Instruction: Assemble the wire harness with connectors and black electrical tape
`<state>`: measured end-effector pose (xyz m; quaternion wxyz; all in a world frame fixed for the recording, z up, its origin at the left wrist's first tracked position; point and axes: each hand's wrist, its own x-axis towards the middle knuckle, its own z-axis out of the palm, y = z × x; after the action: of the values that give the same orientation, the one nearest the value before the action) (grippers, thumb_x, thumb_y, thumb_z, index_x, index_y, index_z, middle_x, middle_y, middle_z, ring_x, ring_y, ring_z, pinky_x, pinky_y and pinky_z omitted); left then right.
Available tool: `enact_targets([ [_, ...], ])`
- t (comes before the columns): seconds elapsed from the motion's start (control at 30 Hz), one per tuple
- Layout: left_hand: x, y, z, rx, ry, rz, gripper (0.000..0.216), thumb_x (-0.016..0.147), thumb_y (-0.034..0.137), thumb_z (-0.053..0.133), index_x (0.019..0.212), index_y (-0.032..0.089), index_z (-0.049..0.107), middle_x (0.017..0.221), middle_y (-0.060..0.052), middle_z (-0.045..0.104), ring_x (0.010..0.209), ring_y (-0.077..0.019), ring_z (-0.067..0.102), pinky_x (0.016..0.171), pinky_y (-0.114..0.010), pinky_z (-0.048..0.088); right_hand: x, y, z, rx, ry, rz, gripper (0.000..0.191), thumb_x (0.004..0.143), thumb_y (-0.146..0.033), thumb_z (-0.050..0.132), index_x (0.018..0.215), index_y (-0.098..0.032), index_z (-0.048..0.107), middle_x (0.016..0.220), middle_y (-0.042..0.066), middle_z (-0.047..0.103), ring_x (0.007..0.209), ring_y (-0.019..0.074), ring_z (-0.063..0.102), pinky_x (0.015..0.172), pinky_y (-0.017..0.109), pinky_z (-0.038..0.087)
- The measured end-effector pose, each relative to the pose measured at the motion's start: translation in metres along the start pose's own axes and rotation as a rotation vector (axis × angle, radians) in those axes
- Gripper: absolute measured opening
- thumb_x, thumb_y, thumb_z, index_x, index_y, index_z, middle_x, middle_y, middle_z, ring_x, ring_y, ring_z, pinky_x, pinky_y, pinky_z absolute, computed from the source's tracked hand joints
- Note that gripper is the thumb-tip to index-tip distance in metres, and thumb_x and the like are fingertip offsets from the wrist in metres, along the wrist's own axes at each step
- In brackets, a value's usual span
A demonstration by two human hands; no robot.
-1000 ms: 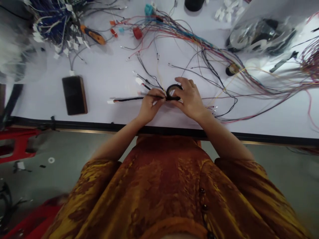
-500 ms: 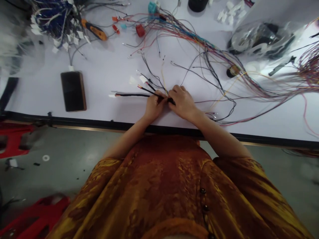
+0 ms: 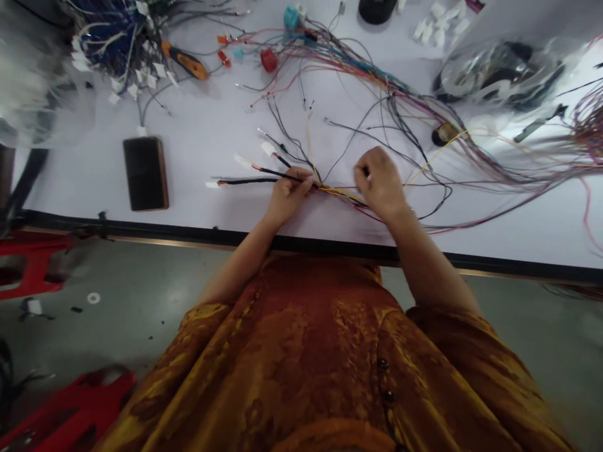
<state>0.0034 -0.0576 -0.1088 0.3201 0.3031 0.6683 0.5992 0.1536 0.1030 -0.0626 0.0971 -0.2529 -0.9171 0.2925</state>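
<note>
My left hand (image 3: 288, 193) pinches a black-taped wire bundle (image 3: 249, 181) that lies on the white table (image 3: 207, 144) and ends at the left in small white connectors. My right hand (image 3: 379, 182) is a closed fist a little to the right, gripping the loose yellow, red and black wires (image 3: 339, 192) that run out of the taped part. A dark edge shows in the fist, probably the black tape roll, though it is mostly hidden.
A dark phone (image 3: 146, 173) lies left of my hands. Further back are an orange-handled screwdriver (image 3: 184, 61), a heap of blue and white tagged wires (image 3: 113, 37), many coloured harness wires (image 3: 405, 100), a clear plastic bag (image 3: 499, 63) and a small tape roll (image 3: 443, 133).
My right hand has slid to the right along the wires, away from my left hand, baring a stretch of untaped wires. The tape roll seen a second ago is now mostly hidden.
</note>
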Motion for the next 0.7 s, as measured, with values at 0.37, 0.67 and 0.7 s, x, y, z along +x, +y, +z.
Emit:
enact_targets([
  [0.37, -0.055, 0.029, -0.037, 0.264, 0.023, -0.128, 0.050, 0.097, 0.058, 0.051, 0.079, 0.016, 0.071, 0.071, -0.007, 0.074, 0.060, -0.0162, 0.069, 0.058, -0.028, 0.059, -0.008, -0.037, 0.058, -0.155, -0.089, -0.308, 0.026, 0.103, -0.027, 0.048, 0.092, -0.019, 0.070, 0.101, 0.010, 0.066, 0.096, 0.0249, 0.055, 0.088, 0.039, 0.045],
  [0.67, -0.037, 0.006, -0.044, 1.036, -0.171, 0.464, 0.055, 0.087, 0.039, 0.073, 0.136, 0.019, 0.058, 0.148, -0.017, 0.056, 0.145, -0.0375, 0.043, 0.123, -0.063, 0.026, -0.035, -0.021, 0.052, -0.014, -0.013, -0.326, 0.028, 0.096, -0.030, 0.061, 0.119, -0.016, 0.068, 0.118, 0.014, 0.064, 0.111, 0.0271, 0.055, 0.102, 0.044, 0.045],
  [0.7, -0.035, 0.000, -0.044, 1.057, -0.187, 0.470, 0.050, 0.088, 0.038, 0.073, 0.133, 0.019, 0.061, 0.141, -0.016, 0.061, 0.139, -0.0358, 0.049, 0.122, -0.062, 0.029, -0.040, -0.016, 0.048, 0.005, 0.034, -0.277, 0.032, 0.094, -0.031, 0.064, 0.122, -0.016, 0.067, 0.118, 0.014, 0.063, 0.112, 0.0284, 0.055, 0.103, 0.046, 0.045],
])
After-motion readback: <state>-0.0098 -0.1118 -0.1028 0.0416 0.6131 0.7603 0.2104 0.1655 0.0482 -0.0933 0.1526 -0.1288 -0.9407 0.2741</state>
